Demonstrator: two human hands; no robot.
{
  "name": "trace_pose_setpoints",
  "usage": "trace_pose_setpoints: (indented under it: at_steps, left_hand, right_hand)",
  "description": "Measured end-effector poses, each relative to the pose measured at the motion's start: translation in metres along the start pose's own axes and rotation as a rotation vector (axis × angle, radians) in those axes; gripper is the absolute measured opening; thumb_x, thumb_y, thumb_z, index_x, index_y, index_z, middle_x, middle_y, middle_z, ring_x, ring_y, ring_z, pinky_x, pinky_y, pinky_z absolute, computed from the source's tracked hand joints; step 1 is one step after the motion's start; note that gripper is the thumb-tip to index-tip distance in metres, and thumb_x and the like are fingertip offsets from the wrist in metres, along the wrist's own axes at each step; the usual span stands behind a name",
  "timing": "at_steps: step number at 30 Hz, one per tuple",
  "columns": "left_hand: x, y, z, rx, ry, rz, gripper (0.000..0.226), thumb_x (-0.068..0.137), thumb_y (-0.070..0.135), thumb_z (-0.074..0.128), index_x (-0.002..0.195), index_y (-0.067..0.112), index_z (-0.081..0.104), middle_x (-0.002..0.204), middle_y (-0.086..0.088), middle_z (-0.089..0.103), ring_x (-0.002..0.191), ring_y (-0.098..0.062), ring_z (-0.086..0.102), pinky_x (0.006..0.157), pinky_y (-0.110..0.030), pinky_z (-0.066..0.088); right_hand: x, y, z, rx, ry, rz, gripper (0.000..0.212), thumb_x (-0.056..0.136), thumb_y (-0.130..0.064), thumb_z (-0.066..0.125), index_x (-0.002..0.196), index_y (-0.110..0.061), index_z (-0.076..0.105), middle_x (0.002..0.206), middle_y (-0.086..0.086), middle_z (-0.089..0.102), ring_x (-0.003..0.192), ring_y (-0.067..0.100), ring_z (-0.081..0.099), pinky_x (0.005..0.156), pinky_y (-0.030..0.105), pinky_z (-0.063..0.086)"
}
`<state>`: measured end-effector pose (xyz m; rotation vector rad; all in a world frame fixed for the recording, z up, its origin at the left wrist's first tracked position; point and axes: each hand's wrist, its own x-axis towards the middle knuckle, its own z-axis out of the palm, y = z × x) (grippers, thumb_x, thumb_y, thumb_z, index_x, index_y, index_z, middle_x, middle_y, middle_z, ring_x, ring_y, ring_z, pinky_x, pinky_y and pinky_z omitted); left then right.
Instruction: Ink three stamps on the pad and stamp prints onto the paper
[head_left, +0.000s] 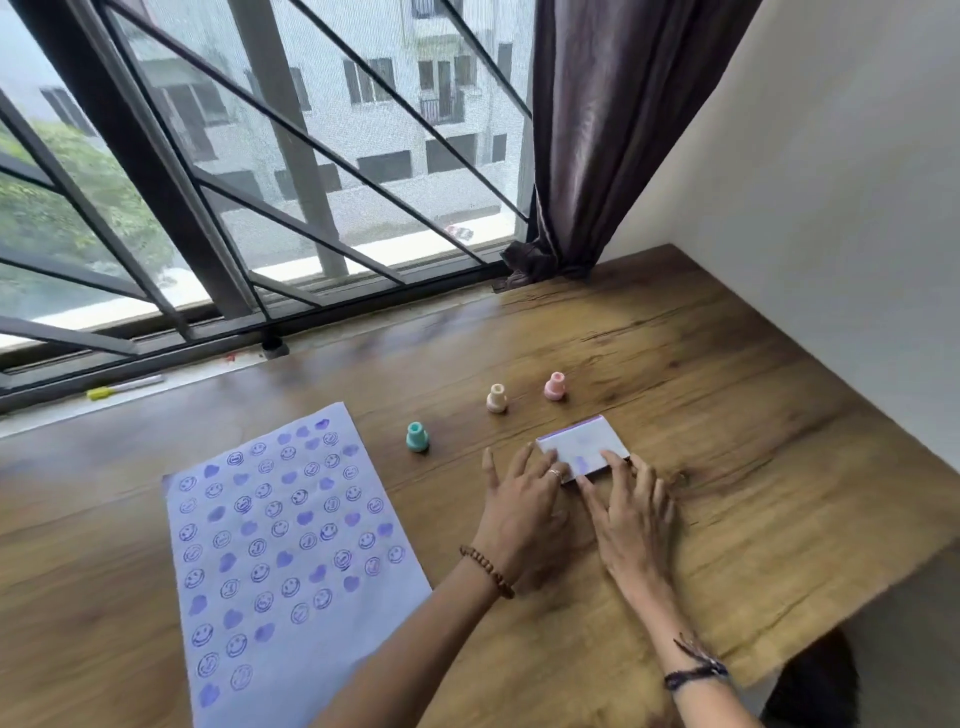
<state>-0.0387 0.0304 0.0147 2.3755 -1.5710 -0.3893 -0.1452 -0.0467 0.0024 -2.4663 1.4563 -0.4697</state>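
Both hands lie flat with fingers spread on the wooden table (727, 395), pinching nothing. The left hand (522, 512) and right hand (631, 525) rest their fingertips on the near edge of the closed ink pad (582, 447). Beyond it stand three stamps: teal stamp (417, 436), cream stamp (496, 398), pink stamp (555, 386). To the left, the paper (280, 561) is covered with purple smiley and heart prints.
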Motion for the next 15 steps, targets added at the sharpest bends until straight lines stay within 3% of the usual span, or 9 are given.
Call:
trace_pose_setpoints:
  at_steps: [6, 10, 15]
  left_hand:
    - [-0.003, 0.003, 0.004, -0.013, 0.026, -0.023, 0.047, 0.084, 0.029, 0.05, 0.129, 0.021, 0.038, 0.15, 0.003, 0.031, 0.143, -0.021, 0.014, 0.109, -0.064, -0.006]
    - [-0.006, 0.008, 0.001, -0.036, 0.028, -0.044, 0.044, 0.085, 0.028, 0.044, 0.128, 0.02, 0.038, 0.15, 0.002, 0.03, 0.143, -0.022, 0.013, 0.109, -0.064, -0.006]
    - [-0.013, 0.008, -0.003, -0.024, -0.063, -0.024, 0.055, 0.09, 0.026, 0.043, 0.14, 0.023, 0.022, 0.157, 0.003, 0.013, 0.145, -0.025, 0.0, 0.108, -0.066, -0.009]
  right_hand:
    - [0.0, -0.002, -0.001, -0.01, -0.027, 0.003, 0.083, 0.08, -0.071, 0.002, 0.122, -0.023, 0.053, 0.129, 0.016, 0.054, 0.103, 0.037, 0.055, 0.084, 0.046, 0.045]
    - [-0.002, -0.001, 0.001, -0.045, -0.013, 0.003, 0.063, 0.081, -0.064, 0.025, 0.121, -0.024, 0.053, 0.125, 0.014, 0.057, 0.098, 0.036, 0.056, 0.08, 0.045, 0.046]
    - [-0.003, 0.001, 0.003, 0.004, -0.006, -0.025, 0.059, 0.082, -0.061, 0.033, 0.122, -0.022, 0.053, 0.123, 0.018, 0.056, 0.097, 0.039, 0.055, 0.079, 0.047, 0.047]
